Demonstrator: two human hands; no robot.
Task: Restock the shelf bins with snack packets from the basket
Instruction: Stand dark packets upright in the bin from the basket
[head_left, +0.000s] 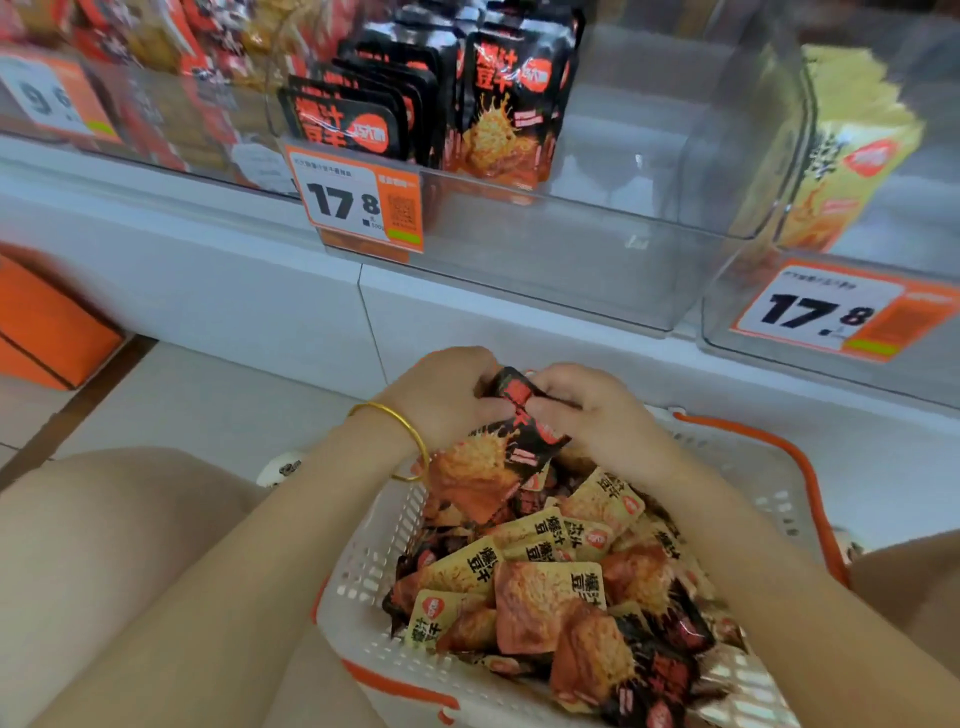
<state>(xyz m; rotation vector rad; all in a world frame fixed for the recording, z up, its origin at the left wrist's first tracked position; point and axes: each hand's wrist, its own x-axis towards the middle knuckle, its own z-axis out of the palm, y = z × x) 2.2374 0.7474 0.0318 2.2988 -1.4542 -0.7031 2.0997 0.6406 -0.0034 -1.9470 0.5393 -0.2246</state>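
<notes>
A white basket (363, 561) with orange trim sits in front of me, heaped with black and yellow snack packets (561, 582). Above its far end, my left hand (441, 395) and my right hand (587, 410) both grip a small bunch of black packets (504, 441). On the shelf above stands a clear bin (571, 249) with upright black packets (498, 104) along its left side; its right half holds none. A neighbouring clear bin (779, 338) to the right holds yellow packets (836, 145).
Price tags reading 17.8 hang on the fronts of both bins, one (358, 202) left and one (826, 306) right. More red packets fill a bin at the far left (156, 104). An orange box (47, 327) sits on the floor at left. My knees flank the basket.
</notes>
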